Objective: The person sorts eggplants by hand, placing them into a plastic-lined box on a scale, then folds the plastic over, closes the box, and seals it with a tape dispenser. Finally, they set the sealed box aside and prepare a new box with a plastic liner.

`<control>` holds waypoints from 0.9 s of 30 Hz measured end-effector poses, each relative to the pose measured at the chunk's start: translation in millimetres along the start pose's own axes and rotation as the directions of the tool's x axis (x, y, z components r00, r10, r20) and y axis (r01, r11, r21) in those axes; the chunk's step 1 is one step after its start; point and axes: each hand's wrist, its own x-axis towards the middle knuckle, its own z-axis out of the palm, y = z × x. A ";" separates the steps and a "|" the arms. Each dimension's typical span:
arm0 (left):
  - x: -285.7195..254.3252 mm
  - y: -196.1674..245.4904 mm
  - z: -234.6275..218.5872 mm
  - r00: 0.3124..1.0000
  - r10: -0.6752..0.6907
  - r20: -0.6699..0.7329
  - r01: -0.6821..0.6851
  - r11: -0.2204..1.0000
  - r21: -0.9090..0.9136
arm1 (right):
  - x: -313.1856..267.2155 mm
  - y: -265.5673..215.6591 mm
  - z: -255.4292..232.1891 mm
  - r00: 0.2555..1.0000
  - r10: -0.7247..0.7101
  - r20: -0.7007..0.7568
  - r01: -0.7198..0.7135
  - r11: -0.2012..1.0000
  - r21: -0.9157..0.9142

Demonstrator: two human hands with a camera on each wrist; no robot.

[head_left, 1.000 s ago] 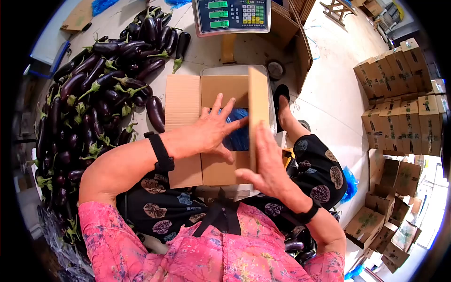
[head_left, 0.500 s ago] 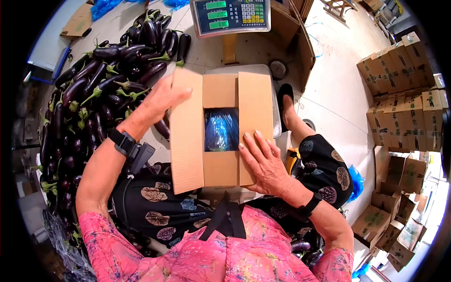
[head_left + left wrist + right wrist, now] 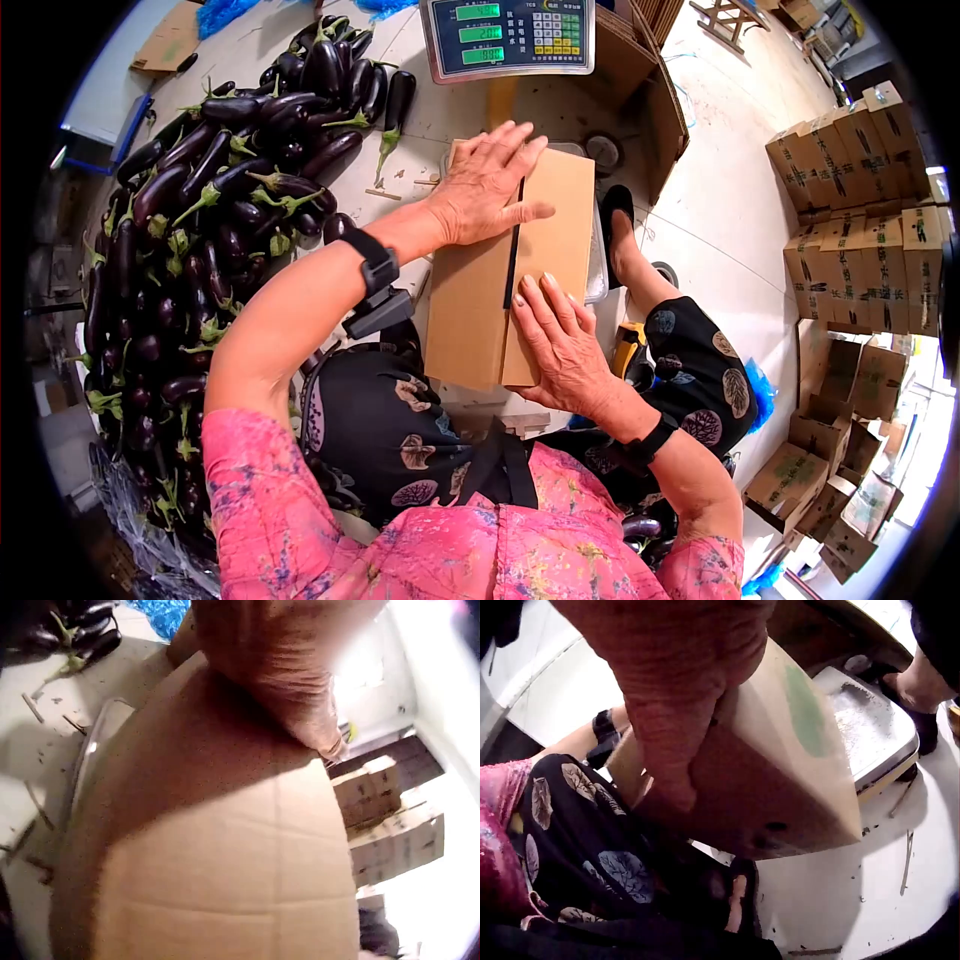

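Note:
A brown cardboard box (image 3: 465,310) sits in front of the person, its two long top flaps folded down, with a narrow dark gap between them. The left hand (image 3: 488,187) presses on the far end of the top, fingers stretched and thumb across the gap onto the right flap. Nearer the body, the right hand (image 3: 565,358) rests on the right flap (image 3: 560,230) with straight fingers. The right wrist view shows that hand (image 3: 682,690) over the box's side (image 3: 757,784), beside a metal scale platform (image 3: 881,731). What is inside the box is hidden.
A large heap of eggplants (image 3: 215,210) covers the floor at left. The scale's display (image 3: 508,42) stands beyond the box. Packed boxes (image 3: 865,270) are stacked at right, with open cartons (image 3: 825,430) nearer. A yellow-and-black object (image 3: 630,348) lies beside the right knee.
The left flap stood raised and is now folded down, covering the blue bag seen inside. The left hand moved from the box's left side onto its top; the right hand stayed on the right flap.

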 end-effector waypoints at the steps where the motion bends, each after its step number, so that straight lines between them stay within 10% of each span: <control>1: 3.1 -0.5 4.0 0.996 0.092 0.002 -0.092 0.990 0.110 | 0.3 0.8 -0.6 1.000 0.000 0.005 0.000 1.000 -0.001; 13: 1.8 -0.2 12.2 0.991 0.102 -0.083 -0.082 0.974 0.211 | -7.3 -0.1 -40.8 0.994 0.013 0.105 -0.021 0.997 0.080; 17: 9.5 -3.1 15.1 0.993 0.041 -0.109 -0.019 0.980 0.197 | -48.5 21.2 -119.0 0.967 0.250 -0.054 -0.233 0.947 0.223; 19: 10.5 -2.8 18.7 0.991 0.048 -0.125 -0.020 0.976 0.216 | -82.1 28.1 -160.4 0.817 0.572 -0.072 -0.520 0.784 0.338; 27: 20.1 -3.0 24.2 0.990 0.049 -0.135 -0.016 0.971 0.238 | -204.1 107.4 -166.9 0.562 0.827 -0.012 -0.799 0.547 0.249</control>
